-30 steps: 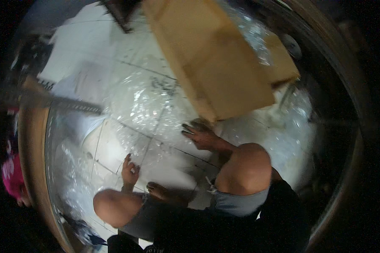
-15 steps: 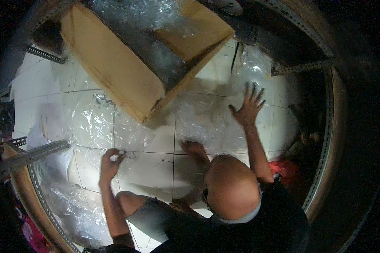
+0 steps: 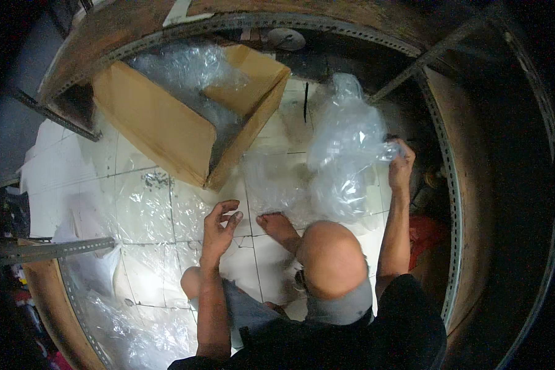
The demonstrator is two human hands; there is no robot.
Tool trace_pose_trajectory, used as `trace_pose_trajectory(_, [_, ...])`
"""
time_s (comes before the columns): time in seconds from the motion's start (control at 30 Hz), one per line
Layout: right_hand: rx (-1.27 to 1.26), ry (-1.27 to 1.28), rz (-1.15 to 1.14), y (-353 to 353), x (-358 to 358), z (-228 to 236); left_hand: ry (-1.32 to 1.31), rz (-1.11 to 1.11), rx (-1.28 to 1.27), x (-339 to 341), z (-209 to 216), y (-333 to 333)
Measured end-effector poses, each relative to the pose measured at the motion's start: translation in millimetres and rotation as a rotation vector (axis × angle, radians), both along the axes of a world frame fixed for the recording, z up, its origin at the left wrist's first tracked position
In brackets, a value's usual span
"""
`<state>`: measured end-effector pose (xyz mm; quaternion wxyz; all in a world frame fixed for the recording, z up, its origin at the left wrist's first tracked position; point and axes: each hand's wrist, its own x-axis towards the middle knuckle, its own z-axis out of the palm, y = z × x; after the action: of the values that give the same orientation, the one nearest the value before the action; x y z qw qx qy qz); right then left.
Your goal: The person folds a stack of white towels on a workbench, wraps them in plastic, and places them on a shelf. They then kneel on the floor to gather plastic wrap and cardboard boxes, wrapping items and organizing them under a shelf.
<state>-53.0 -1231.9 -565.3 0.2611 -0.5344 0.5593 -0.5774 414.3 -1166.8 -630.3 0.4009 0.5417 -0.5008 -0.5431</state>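
My right hand (image 3: 402, 155) pinches the edge of a clear plastic bag (image 3: 345, 148), which hangs crumpled and puffed out to the right of the box. Nothing shows in my left hand (image 3: 221, 225); its fingers are curled but apart, above the tiled floor. An open brown cardboard box (image 3: 160, 126) stands tilted ahead of my hands, with clear plastic (image 3: 191, 65) bunched inside it. Beneath and beside my left hand, thin clear plastic sheets (image 3: 148, 209) lie flat on the white tiles.
Perforated metal shelf frames with wooden boards (image 3: 468, 203) enclose the space on the right and left. A metal bar (image 3: 61, 248) juts in from the left, near more crumpled plastic (image 3: 129, 327). Something red (image 3: 427, 234) lies beside my right forearm. My bare foot (image 3: 279, 227) rests on the tiles.
My right hand has gone from spread fingers to gripping the plastic bag, which is now raised and bunched up. My left hand has moved to the right, and its fingers have parted.
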Motion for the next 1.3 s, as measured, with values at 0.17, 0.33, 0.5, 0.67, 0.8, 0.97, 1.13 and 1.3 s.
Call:
trace_pose_trajectory(0.17, [-0.106,-0.343,-0.177,43.8,20.3,2.6,0.058,0.035,-0.012,3.3,23.5,22.0])
trace_pose_trajectory(0.33, [-0.332,-0.446,-0.142,65.6,70.7,77.9,0.238,0.138,-0.260,1.3,77.1,26.6])
trace_pose_trajectory(0.5, [-0.422,-0.352,0.168,75.2,152.9,158.1,0.036,0.072,-0.835,-56.4,216.4,-4.6])
trace_pose_trajectory(0.67, [-0.206,-0.117,0.272,75.9,207.5,180.9,0.304,0.199,-0.482,-45.5,259.5,-9.4])
trace_pose_trajectory(0.8, [0.123,-0.144,0.365,71.8,209.3,146.0,0.625,0.388,-0.392,-29.4,276.4,-4.6])
trace_pose_trajectory(0.97, [0.091,-0.079,0.124,50.0,148.4,96.4,0.623,0.512,-0.278,43.5,249.9,13.6])
trace_pose_trajectory(1.13, [-0.027,-0.189,-0.140,36.2,104.8,75.0,0.550,0.647,-0.149,78.1,207.6,58.0])
trace_pose_trajectory(1.3, [0.047,-0.409,-0.241,37.0,141.4,41.5,0.372,0.794,0.000,76.4,127.0,113.3])
